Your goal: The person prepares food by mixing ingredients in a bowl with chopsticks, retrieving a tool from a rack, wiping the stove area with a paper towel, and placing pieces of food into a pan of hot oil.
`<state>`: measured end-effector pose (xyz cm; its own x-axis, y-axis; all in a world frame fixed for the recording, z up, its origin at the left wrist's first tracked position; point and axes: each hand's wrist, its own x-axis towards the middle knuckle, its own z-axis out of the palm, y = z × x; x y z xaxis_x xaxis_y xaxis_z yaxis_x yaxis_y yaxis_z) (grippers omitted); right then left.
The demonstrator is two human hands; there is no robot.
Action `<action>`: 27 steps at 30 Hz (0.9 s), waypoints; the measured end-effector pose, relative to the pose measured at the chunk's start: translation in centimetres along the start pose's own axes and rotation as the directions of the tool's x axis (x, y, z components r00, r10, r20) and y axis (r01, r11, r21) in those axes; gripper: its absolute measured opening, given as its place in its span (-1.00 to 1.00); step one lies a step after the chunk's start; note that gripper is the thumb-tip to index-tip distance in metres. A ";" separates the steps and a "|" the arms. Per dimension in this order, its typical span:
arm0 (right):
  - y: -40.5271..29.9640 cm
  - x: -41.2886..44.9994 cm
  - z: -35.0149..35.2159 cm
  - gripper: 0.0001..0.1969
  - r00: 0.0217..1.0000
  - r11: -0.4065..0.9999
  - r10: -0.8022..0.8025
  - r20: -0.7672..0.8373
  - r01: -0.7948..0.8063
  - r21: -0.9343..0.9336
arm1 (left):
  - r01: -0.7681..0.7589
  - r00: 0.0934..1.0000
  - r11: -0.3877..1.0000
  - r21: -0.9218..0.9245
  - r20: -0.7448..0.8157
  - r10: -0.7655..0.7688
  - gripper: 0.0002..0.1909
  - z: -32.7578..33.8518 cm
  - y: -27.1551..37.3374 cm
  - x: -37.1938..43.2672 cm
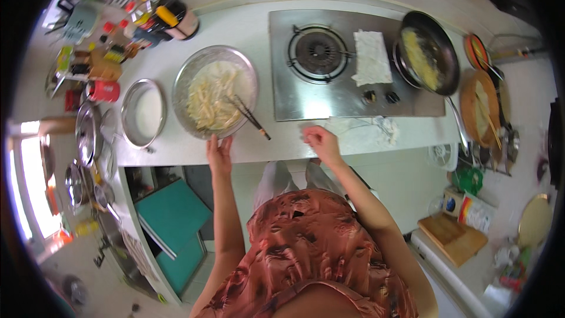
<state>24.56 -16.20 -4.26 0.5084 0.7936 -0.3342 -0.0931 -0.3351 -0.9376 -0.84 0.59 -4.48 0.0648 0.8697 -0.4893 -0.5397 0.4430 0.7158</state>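
Note:
My left hand (219, 157) holds the near rim of a wide stainless-steel bowl (180, 110) on the white counter. In the bowl lie pale strips of food (212, 101) coated in a whitish batter. A pair of dark chopsticks (250, 119) leans over the bowl's right rim, tips in the food. My right hand (324, 143) hovers over the counter's front edge, right of the chopsticks and apart from them. Its fingers are curled, with nothing visible in them. A black frying pan (448, 48) with yellow battered food (419, 59) sits on the stove's right burner.
The steel gas stove (295, 101) has a bare left burner (318, 49) and a folded white cloth (373, 57). A smaller metal bowl with white powder (149, 112) stands left. Bottles (181, 22) crowd the back left. The pan's handle (459, 128) projects past the counter's front edge.

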 end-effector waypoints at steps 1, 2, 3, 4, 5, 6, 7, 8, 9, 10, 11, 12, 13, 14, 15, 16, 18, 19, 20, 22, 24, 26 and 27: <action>0.0 0.0 -0.5 -0.88 1.000 1.000 0.000 0.011 0.000 0.009 | -0.012 0.999 0.997 -0.079 0.033 0.015 -0.82 1.6 -0.3 -0.6; -0.1 0.2 -0.8 -0.88 1.000 1.000 0.007 -0.014 -0.007 0.009 | -0.064 0.998 0.995 -0.082 -0.010 0.064 -0.87 1.5 -0.2 0.1; -0.4 -0.1 -1.3 -0.89 0.999 1.000 0.019 -0.044 -0.019 0.001 | -0.106 0.993 0.990 -0.088 -0.054 0.101 -0.90 0.8 -0.8 0.6; -1.2 -0.2 -1.5 -0.89 0.999 1.000 0.013 -0.052 -0.014 -0.016 | -0.139 0.990 0.985 -0.104 -0.028 0.137 -0.90 -1.0 -1.0 1.2; -1.2 -0.2 -2.1 -0.89 0.996 0.999 0.026 -0.082 -0.028 -0.024 | -0.161 0.987 0.979 -0.123 0.003 0.163 -0.88 -2.8 -1.0 1.7; -1.0 0.0 -2.9 -0.89 0.992 0.995 -0.030 -0.121 0.018 -0.101 | -0.165 0.986 0.980 -0.111 -0.017 0.164 -0.89 -3.0 -0.9 1.8; -1.0 0.3 -3.7 -0.88 0.985 0.982 -0.091 -0.150 0.064 -0.176 | -0.159 0.987 0.984 -0.084 -0.052 0.155 -0.90 -3.3 -0.3 2.1; -0.8 0.6 -4.7 -0.87 0.964 0.989 -0.104 -0.247 0.074 -0.127 | -0.160 0.987 0.983 -0.084 -0.009 0.160 -0.92 -3.7 0.4 2.6; -0.6 1.0 -5.8 -0.87 0.956 0.989 -0.102 -0.275 0.066 -0.134 | -0.152 0.987 0.985 -0.087 0.041 0.156 -0.95 -4.5 1.2 3.3; -0.5 1.4 -7.2 -0.86 0.927 0.978 -0.120 -0.355 0.048 -0.205 | -0.133 0.991 0.990 -0.046 0.022 0.134 -0.97 -4.4 1.9 3.9; -0.6 1.8 -8.3 -0.85 0.898 0.962 -0.145 -0.416 0.029 -0.272 | -0.140 0.990 0.988 -0.059 0.026 0.142 -0.91 -5.2 2.6 4.5; -1.1 2.2 -9.3 -0.85 0.863 0.959 -0.160 -0.480 0.021 -0.283 | -0.150 0.988 0.986 -0.073 0.015 0.151 -0.85 -4.8 2.5 4.5; -1.2 2.9 -10.4 -0.85 0.854 0.958 -0.161 -0.495 0.014 -0.286 | -0.164 0.986 0.983 -0.080 0.009 0.165 -0.80 -4.0 3.1 4.5; -1.2 3.7 -11.9 -0.85 0.756 0.896 -0.318 -0.572 0.043 -0.441 | -0.152 0.988 0.985 -0.083 0.017 0.153 -0.80 -3.4 2.8 4.2; -1.2 4.5 -13.1 -0.85 0.639 0.812 -0.474 -0.606 0.050 -0.582 | -0.128 0.992 0.986 -0.106 -0.036 0.125 -0.74 -2.6 2.6 3.5; -1.4 5.3 -13.7 -0.85 0.637 0.812 -0.477 -0.605 0.057 -0.581 | -0.115 0.990 0.985 -0.133 -0.095 0.103 -0.68 -2.6 2.6 2.9; -1.8 6.8 -14.6 -0.87 0.646 0.720 -0.489 -0.587 -0.081 -0.689 | -0.069 0.992 0.998 0.006 -0.101 0.070 -0.70 -4.7 0.4 2.3; -1.8 7.4 -15.0 -0.87 0.646 0.719 -0.491 -0.584 -0.077 -0.691 | 0.050 0.993 0.999 0.001 -0.108 -0.050 -0.75 -4.7 -0.8 1.7; -1.7 8.0 -15.5 -0.86 0.707 0.659 -0.455 -0.542 -0.142 -0.739 | 0.046 0.999 0.996 0.076 0.007 -0.047 -0.78 -3.8 -2.4 0.0; -2.1 8.8 -15.7 -0.84 0.784 0.583 -0.350 -0.513 -0.247 -0.774 | 0.158 0.986 0.976 0.151 0.022 -0.163 -0.84 -1.4 -4.5 -3.0; -2.4 9.3 -16.1 -0.85 0.808 0.565 -0.296 -0.508 -0.281 -0.776 | 0.245 0.967 0.938 0.247 0.002 -0.253 -0.86 2.4 -5.8 -6.2; -2.9 10.0 -16.0 -0.87 0.839 0.499 -0.280 -0.466 -0.287 -0.818 | 0.288 0.949 0.918 0.273 0.050 -0.312 -0.86 3.7 -7.6 -7.8; -2.5 10.4 -16.1 -0.87 0.838 0.498 -0.286 -0.464 -0.284 -0.819 | 0.309 0.938 0.906 0.289 0.065 -0.340 -0.86 4.7 -8.1 -8.4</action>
<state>43.90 -15.31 -3.78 0.8502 0.5255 0.0323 0.5106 -0.8082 -0.2933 6.89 -9.27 -3.85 0.2989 0.6791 -0.6704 -0.2266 0.7329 0.6414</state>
